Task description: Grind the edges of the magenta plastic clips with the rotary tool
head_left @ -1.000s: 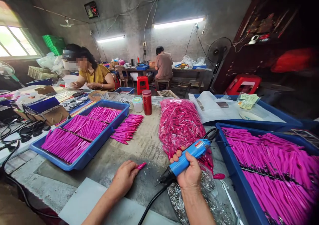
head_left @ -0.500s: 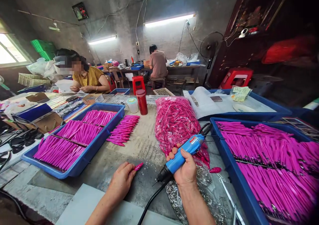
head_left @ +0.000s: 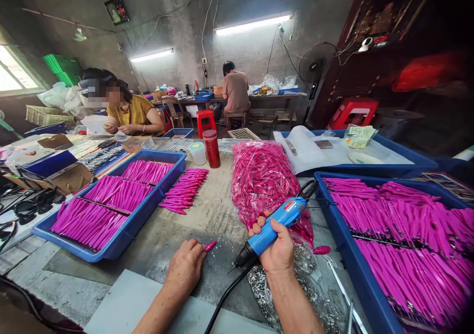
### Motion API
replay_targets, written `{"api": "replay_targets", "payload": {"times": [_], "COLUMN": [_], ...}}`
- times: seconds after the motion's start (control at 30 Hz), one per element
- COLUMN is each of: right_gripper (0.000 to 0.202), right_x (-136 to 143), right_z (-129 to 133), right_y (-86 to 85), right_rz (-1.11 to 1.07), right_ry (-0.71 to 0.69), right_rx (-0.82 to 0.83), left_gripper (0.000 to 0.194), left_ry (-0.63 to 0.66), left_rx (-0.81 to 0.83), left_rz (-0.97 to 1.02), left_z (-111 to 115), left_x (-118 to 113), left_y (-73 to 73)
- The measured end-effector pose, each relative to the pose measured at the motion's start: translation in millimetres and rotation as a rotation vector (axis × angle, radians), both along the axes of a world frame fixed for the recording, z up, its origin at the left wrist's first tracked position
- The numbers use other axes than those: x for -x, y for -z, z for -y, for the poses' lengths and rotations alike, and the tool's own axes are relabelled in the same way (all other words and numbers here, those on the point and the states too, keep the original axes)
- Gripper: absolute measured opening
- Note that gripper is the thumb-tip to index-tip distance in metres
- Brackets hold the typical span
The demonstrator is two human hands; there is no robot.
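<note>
My right hand [head_left: 277, 247] is wrapped round a blue electric screwdriver [head_left: 276, 228], its black nose and thin bit tilted down to the left over the worktop. Low on the table, my left hand [head_left: 186, 262] pinches a small pink pointed plastic piece [head_left: 210, 246]; its rear end is hidden by the fingers. Tiny metal rings [head_left: 221, 240] lie scattered just beyond that piece. Behind the screwdriver stands a clear bag of pink pieces [head_left: 264, 176]. Under my right forearm, a plastic bag of small metal parts [head_left: 261, 289] spreads open. One loose pink piece [head_left: 321, 250] rests right of it.
Blue trays of pink handles stand at left [head_left: 137, 230] and right [head_left: 365, 275]. A row of pink pieces [head_left: 185, 191] lies beside the left tray. Behind are a red bottle [head_left: 211, 149] and a white tub [head_left: 197, 154]. Two other people sit farther back.
The camera view has shifted slightly. My left hand, with the pink piece, sits slightly farther right in the picture. The screwdriver stays in my right hand, nearly unmoved.
</note>
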State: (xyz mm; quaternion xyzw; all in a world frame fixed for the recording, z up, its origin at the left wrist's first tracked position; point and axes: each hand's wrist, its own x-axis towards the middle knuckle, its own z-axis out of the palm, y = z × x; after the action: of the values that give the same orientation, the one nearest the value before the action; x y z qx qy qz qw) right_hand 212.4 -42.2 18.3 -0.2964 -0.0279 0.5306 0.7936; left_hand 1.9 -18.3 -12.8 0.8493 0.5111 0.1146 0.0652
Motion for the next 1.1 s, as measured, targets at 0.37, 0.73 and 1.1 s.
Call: {"api": "replay_targets", "payload": {"times": [0.37,0.73,1.1], "right_gripper": [0.033,0.034,0.037], "right_x": [2.1,3.0,2.8], "right_z": [-0.4,-1.7,-1.4], "right_y": [-3.6,-6.2,-7.7], "right_rz": [-0.029,-0.050,-0.062], "right_ry": [0.012,0.019,0.012], "right_rx": [0.018,0.012,0.024], "left_gripper": [0.022,0.032,0.023], "left_ry": [-0.067,-0.131,-0.033], "left_rx": [0.256,0.401,0.053], "left_rz": [0.191,0.331,0.015], "left_z": [-6.2,-17.7,-4.3], "left_x": [-1.3,11.7,1.2], "left_y": [-19.3,-31.8,-5.4]}}
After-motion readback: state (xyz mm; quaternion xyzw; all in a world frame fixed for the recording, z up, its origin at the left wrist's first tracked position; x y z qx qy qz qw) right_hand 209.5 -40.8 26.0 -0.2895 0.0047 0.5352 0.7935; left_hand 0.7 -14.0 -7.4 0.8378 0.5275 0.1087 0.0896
